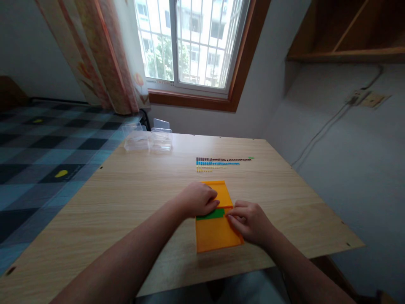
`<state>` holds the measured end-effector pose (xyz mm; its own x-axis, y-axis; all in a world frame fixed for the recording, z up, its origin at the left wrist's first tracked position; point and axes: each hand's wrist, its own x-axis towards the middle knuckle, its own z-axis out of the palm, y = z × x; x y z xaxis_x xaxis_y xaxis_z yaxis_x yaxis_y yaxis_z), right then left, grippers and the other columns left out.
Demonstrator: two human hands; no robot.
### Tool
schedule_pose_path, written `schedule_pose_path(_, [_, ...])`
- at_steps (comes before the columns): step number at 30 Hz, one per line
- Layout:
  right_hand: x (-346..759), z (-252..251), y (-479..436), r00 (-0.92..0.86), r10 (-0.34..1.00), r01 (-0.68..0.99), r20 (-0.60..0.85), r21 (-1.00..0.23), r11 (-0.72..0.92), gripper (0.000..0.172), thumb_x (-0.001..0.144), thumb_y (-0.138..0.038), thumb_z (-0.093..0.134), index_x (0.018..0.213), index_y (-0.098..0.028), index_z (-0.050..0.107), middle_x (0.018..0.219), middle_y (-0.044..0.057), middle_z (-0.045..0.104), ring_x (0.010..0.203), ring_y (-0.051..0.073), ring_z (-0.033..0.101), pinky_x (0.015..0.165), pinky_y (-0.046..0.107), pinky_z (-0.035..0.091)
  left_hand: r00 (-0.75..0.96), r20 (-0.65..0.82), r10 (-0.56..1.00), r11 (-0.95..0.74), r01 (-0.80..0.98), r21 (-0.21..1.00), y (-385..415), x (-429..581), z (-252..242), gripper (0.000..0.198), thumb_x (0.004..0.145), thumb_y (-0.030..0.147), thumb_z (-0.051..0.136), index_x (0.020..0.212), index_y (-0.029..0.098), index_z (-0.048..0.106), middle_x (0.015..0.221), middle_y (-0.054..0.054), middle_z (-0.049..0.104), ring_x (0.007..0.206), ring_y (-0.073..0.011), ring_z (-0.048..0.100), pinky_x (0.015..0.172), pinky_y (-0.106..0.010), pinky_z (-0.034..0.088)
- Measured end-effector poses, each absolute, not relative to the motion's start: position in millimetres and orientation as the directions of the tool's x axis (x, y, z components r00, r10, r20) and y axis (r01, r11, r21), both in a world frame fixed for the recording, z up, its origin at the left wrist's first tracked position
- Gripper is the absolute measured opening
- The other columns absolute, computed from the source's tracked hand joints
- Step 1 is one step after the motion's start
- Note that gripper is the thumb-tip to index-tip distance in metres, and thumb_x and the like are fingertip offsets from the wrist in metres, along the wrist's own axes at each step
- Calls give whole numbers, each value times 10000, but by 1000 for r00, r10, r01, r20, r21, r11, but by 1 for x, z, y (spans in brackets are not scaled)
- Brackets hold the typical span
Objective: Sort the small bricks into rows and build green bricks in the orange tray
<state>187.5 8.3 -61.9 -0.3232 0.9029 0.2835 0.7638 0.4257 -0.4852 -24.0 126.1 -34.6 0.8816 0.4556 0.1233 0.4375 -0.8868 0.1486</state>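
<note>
A shallow orange tray (218, 236) lies on the table in front of me, with a raised bar across it. Just below that bar, a flat green strip (210, 214) runs across the tray. My left hand (201, 199) rests over the tray's left side, its fingers curled, thumb close to the green strip. At the tray's right edge, my right hand (251, 221) has its fingertips pinched together by the strip's right end. Anything within either hand's fingers is too small or hidden to make out.
Beyond the tray, rows of tiny dark, blue (218, 163) and yellow pieces lie on the wooden table (152, 185), with a few green bits (251, 158) at the far right end. Clear plastic boxes (161, 141) stand at the back left. A checked bed (63, 147) adjoins the left side.
</note>
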Motion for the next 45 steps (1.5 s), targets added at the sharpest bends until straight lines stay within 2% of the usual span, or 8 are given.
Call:
schedule_pose_path(17, [186, -62, 11, -367, 893, 795, 262, -410, 447, 182, 916, -187, 580, 806, -205, 725, 771, 27, 624, 723, 157, 595, 649, 267, 385, 878, 100, 468, -880, 452, 148, 127, -23, -35, 299, 920, 369, 551, 712, 181, 658, 750, -49, 717, 638, -182, 607, 563, -302, 308])
schedule_pose_path(28, [190, -59, 11, -313, 897, 757, 312, -489, 434, 178, 923, -207, 584, 826, -203, 734, 742, 23, 631, 675, 144, 579, 619, 258, 382, 878, 169, 448, -887, 412, 208, 129, -27, -37, 297, 910, 344, 542, 671, 182, 612, 691, -33, 670, 580, -153, 533, 557, -291, 279])
schedule_pose_path(31, [211, -48, 26, -224, 897, 774, 381, -489, 401, 207, 943, -256, 572, 881, -203, 762, 712, 22, 632, 645, 146, 568, 613, 263, 389, 832, 254, 494, -859, 420, 293, 135, -33, -40, 338, 919, 358, 499, 637, 182, 553, 606, -10, 585, 541, -139, 457, 555, -287, 255])
schedule_pose_path(33, [233, -40, 46, -157, 902, 821, 403, -454, 346, 227, 949, -287, 569, 921, -206, 779, 735, 30, 665, 666, 155, 583, 650, 273, 415, 759, 322, 566, -805, 423, 417, 142, -37, -44, 392, 934, 383, 447, 599, 183, 484, 567, 5, 513, 539, -135, 425, 562, -280, 264])
schedule_pose_path(37, [282, -29, 112, 39, 954, 945, 299, -322, 62, 208, 893, -285, 624, 986, -256, 808, 930, 35, 754, 863, 177, 647, 830, 270, 468, 480, 393, 785, -580, 343, 739, 162, -43, -57, 444, 934, 459, 365, 567, 209, 376, 532, 16, 424, 542, -139, 396, 543, -270, 283])
schedule_pose_path(39, [303, -30, 147, 147, 943, 952, 299, -303, -53, 224, 873, -258, 624, 978, -234, 820, 968, 62, 763, 940, 202, 655, 895, 283, 466, 307, 376, 874, -459, 272, 846, 170, -44, -62, 443, 921, 486, 355, 566, 222, 353, 519, 27, 377, 523, -135, 357, 525, -272, 287])
schedule_pose_path(42, [329, -38, 188, 309, 899, 927, 309, -309, -212, 266, 873, -243, 595, 1005, -216, 825, 1030, 98, 763, 998, 236, 655, 910, 306, 478, 166, 338, 926, -370, 233, 899, 176, -46, -66, 450, 914, 502, 354, 555, 232, 342, 506, 35, 341, 502, -132, 331, 509, -281, 289])
schedule_pose_path(45, [342, -51, 212, 416, 852, 891, 317, -331, -312, 337, 873, -177, 551, 1082, -230, 811, 1158, 115, 737, 1078, 257, 638, 950, 339, 479, 160, 310, 937, -341, 234, 911, 178, -48, -67, 457, 918, 502, 356, 548, 233, 358, 506, 31, 345, 499, -135, 334, 503, -287, 296])
